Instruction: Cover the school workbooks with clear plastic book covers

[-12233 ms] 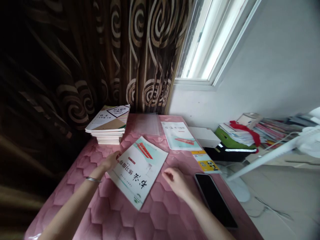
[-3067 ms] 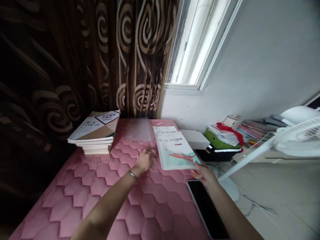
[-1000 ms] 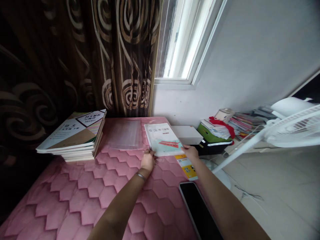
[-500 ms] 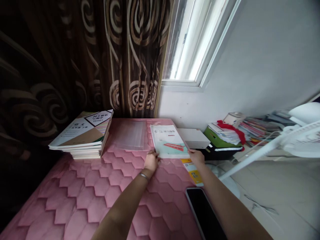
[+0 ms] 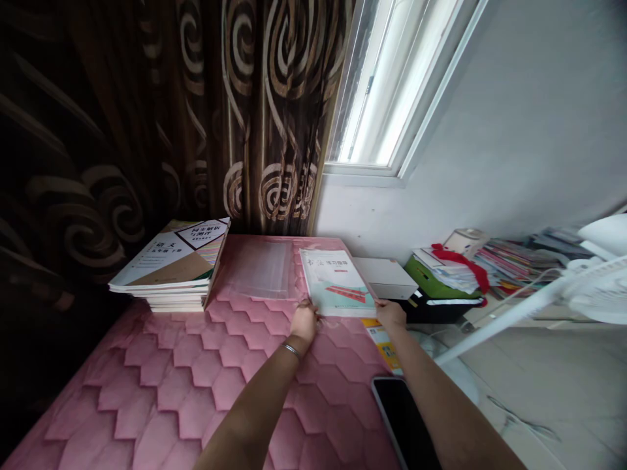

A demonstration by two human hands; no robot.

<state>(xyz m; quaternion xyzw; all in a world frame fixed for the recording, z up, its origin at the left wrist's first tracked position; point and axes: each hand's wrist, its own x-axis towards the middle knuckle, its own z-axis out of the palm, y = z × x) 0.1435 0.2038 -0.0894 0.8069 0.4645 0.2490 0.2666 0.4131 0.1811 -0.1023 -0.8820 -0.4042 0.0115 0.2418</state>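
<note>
Curtain (image 5: 235,111), dark brown with pale spirals, fills the far left behind a table (image 5: 147,405) whose covering is patterned in pink hexagons. Beyond the table's right edge, a white fan (image 5: 509,318) stands on the floor, tilted-looking in the wide view.

At the table's far left, a stack of books (image 5: 171,261) lies flat; the upper ones jut out past the lower, probably because they are wider. Clear plastic sheets (image 5: 259,271) lie to its right, spread flat with bare space around them, which likely leaves them uncreased.

Right of the sheets, near the far right corner, lies a white-and-teal workbook pile (image 5: 337,287), a red ruler shape on its top cover; I cannot count the layers. The left hand (image 5: 304,320) and right hand (image 5: 392,314) touch its two near corners, a placing that would keep its edges even. The fingers of both are curled, nearly closed; whether they pinch the corners or only press them cannot be told.

A black-screened phone (image 5: 404,418) lies nearer, seemingly set aside at the right. A yellow booklet (image 5: 385,346) shows between phone and pile, partly hidden by the right arm. Smallest is a silver bracelet (image 5: 290,349) on the left wrist.
</note>
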